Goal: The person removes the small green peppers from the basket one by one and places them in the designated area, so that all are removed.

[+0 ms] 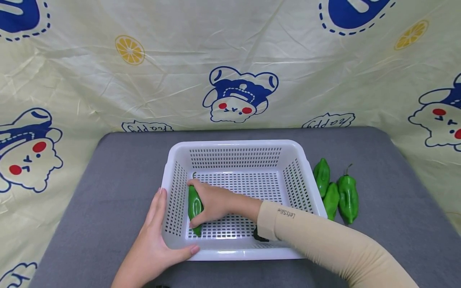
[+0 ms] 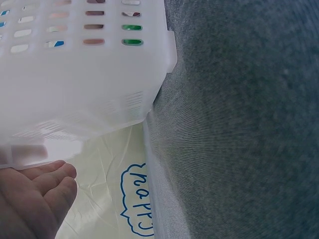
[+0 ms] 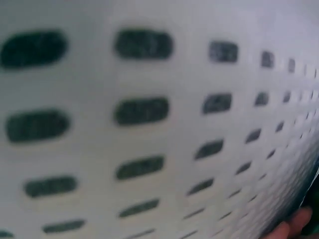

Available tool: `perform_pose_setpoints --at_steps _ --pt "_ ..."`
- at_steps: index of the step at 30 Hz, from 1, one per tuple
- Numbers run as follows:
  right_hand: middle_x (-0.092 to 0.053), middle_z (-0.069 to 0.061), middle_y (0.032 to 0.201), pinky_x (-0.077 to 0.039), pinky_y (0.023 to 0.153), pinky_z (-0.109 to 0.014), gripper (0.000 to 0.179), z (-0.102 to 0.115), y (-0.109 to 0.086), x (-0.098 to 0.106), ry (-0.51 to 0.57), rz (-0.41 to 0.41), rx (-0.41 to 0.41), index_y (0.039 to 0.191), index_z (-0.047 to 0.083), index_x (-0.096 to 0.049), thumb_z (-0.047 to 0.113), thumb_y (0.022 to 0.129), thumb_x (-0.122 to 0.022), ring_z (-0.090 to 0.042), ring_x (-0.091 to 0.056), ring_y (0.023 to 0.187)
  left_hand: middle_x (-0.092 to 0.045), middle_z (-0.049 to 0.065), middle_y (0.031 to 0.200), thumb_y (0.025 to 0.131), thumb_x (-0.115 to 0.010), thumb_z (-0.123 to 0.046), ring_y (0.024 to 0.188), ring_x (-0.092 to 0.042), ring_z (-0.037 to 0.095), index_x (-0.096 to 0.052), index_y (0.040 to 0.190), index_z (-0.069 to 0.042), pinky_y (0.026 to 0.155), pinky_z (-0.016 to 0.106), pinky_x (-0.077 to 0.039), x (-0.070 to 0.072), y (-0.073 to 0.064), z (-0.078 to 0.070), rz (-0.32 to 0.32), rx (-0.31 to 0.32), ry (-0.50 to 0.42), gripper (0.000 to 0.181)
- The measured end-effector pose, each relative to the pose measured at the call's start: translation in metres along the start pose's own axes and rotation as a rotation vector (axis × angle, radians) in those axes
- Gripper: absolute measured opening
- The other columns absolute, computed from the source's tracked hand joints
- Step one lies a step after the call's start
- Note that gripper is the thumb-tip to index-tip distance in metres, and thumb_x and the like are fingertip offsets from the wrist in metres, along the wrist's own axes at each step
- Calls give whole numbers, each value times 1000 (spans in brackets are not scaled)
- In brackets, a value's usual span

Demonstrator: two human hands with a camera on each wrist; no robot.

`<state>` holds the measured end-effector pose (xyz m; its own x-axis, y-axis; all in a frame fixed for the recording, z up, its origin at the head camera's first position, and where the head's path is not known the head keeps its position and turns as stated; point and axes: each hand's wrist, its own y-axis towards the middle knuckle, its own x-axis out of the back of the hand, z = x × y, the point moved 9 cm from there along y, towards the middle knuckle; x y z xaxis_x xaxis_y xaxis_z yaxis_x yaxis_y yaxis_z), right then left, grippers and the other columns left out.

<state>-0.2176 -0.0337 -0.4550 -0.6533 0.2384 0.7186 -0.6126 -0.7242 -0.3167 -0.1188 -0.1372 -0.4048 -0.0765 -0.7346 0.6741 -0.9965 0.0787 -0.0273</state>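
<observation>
My right hand (image 1: 212,202) reaches into the white plastic basket (image 1: 245,255) and grips a green pepper (image 1: 195,206) by its sides. This pepper lies lengthwise near the basket's left wall, its stem pointing to the far side. Straight fingers of my left hand (image 1: 155,240) rest along the outside of the left wall, with the thumb at the front rim. In the left wrist view, the left hand (image 2: 37,199) shows against the basket's outer side. Only some fingertips (image 3: 289,226) of the right hand show in the right wrist view, beside the perforated wall.
Three green peppers, one long (image 1: 321,176), one pale (image 1: 331,200) and one broad (image 1: 348,199), lie on the grey tabletop (image 1: 119,180) right of the basket. A black wrist strap piece (image 1: 260,236) shows under the right sleeve (image 1: 324,236). A patterned curtain (image 1: 173,80) hangs behind.
</observation>
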Motion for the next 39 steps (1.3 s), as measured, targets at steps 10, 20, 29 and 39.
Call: perform_pose_setpoints --at_steps 10,20,29,39 --pt "-56 0 106 -47 57 -27 102 1 0 -3 -129 -59 -126 155 31 -20 53 72 -76 -12 -57 75 0 4 168 65 -89 -53 143 -30 39 5 160 -27 104 66 -37 1 -1 -1 -2 -6 -6 136" --pt "-61 2 78 -49 54 -28 102 0 -3 1 -44 -55 -142 155 20 -17 45 76 -77 -13 -60 61 1 4 168 65 -89 -54 144 -27 40 4 160 -29 105 65 -36 0 -1 -1 -4 -10 -7 136" --pt "-62 1 77 -52 53 -27 102 4 -14 12 -38 -22 -149 154 23 -17 43 75 -78 -12 -61 59 3 1 168 66 -88 -54 146 -25 40 5 160 -28 105 65 -36 -3 1 -2 7 -5 -7 135" --pt "-61 1 88 -53 52 -24 103 33 -53 52 -26 -77 -61 156 23 -17 37 75 -79 -10 -62 66 0 3 168 64 -89 -54 147 -23 39 4 160 -27 106 63 -36 0 0 -1 -16 -18 5 136"
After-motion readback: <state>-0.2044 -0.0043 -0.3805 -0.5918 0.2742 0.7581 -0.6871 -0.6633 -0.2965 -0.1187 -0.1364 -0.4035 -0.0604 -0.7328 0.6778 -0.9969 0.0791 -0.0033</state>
